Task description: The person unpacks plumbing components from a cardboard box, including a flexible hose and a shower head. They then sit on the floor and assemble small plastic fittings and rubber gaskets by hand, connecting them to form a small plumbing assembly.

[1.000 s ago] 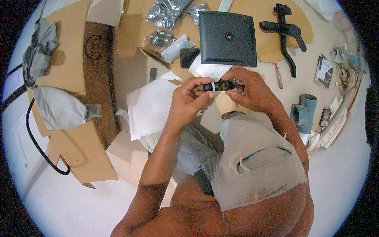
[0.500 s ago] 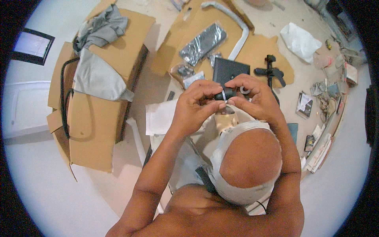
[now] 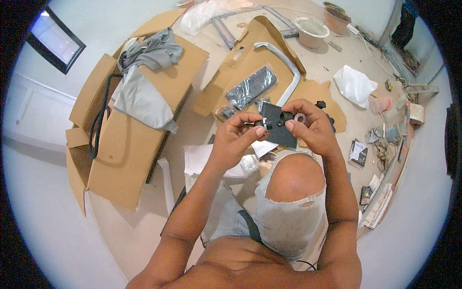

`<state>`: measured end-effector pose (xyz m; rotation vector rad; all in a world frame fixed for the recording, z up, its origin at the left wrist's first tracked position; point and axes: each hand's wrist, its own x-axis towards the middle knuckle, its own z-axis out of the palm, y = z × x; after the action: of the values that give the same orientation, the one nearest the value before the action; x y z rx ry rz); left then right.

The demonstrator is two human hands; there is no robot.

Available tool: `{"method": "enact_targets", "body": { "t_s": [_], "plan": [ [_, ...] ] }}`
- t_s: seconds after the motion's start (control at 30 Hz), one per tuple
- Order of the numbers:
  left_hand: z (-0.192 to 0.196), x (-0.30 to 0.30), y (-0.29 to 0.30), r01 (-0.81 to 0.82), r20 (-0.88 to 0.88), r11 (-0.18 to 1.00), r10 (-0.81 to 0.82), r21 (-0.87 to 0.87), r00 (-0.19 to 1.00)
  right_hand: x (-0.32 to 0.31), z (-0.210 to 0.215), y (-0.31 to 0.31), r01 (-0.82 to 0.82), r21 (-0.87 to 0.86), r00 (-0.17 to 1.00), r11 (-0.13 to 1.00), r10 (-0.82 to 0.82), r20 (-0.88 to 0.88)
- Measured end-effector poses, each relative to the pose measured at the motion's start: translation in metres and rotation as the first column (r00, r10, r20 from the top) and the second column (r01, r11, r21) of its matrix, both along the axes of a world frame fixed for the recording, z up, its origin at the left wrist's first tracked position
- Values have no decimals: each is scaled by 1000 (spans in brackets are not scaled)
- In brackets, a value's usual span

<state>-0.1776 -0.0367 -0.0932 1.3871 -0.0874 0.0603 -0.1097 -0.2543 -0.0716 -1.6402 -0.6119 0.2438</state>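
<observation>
My left hand (image 3: 231,139) pinches a small black fitting with a white band (image 3: 263,124) between thumb and fingertips. Just to its right, my right hand (image 3: 315,130) grips a short black cylindrical cap (image 3: 285,117). A white ring (image 3: 296,117) also sits at that hand's fingers. A narrow gap separates the two black pieces. Below them lies a flat black rectangular slab (image 3: 288,139), partly covered by the hands. White paper (image 3: 197,159) rests on the floor beside my left forearm.
On the left stands a large cardboard box (image 3: 125,164) with grey cloth (image 3: 144,98) over it. Farther off, flattened cardboard (image 3: 216,91) carries a plastic-wrapped dark item (image 3: 251,87) and a wrapped bent tube (image 3: 291,86). Pots (image 3: 312,36), a white bag (image 3: 355,86) and clutter lie beyond and right.
The black pieces, held together before, are now apart, one in each hand. My view has tilted, showing more of the far floor. The white ring stays in the right hand.
</observation>
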Motion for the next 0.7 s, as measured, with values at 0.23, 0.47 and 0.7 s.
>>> {"method": "enact_targets", "body": {
  "t_s": [0.23, 0.47, 0.7],
  "plan": [
    [5, -6, -8, 30, -38, 938, -46, -345, 998, -5, 22, 2, -46, -19, 980, 999, 42, -193],
    [14, -11, -13, 19, -42, 947, -35, -320, 999, -20, 33, 15, -52, -96, 944, 994, 80, 321],
    [21, -15, -12, -15, -20, 977, 11, -212, 1000, -22, 54, 15, 8, -351, 860, 936, 173, 480]
  ]
}}
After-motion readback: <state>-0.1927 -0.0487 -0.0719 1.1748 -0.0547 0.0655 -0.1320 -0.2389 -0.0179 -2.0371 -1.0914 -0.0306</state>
